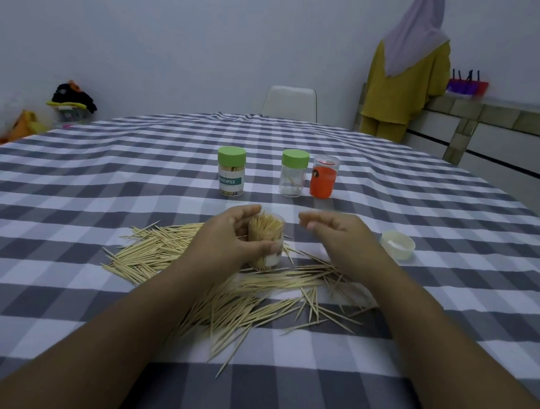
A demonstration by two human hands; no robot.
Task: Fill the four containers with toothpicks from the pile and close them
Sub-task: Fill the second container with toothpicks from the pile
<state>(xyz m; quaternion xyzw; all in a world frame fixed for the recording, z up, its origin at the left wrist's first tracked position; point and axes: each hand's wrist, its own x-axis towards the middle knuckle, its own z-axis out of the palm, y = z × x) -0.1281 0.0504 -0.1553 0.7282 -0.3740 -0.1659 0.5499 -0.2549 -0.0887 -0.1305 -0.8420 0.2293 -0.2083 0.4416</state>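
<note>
My left hand (229,236) grips a clear lidless container (267,237) packed with upright toothpicks, standing on the pile of toothpicks (237,293). To the right of the container my right hand (335,233) hovers with its fingers curled and blurred; I see nothing held in it. Its white lid (397,244) lies upside down further right. At the back stand a full container with a green lid and a label (230,171), a nearly empty clear container with a green lid (293,173), and an orange-labelled container (324,176) with a clear lid.
The table wears a grey and white checked cloth (92,253). A white chair (290,102) stands at the far side. A person in yellow clothes (407,69) stands by a counter (500,127) at the back right. Bags (71,99) lie on the floor at the left.
</note>
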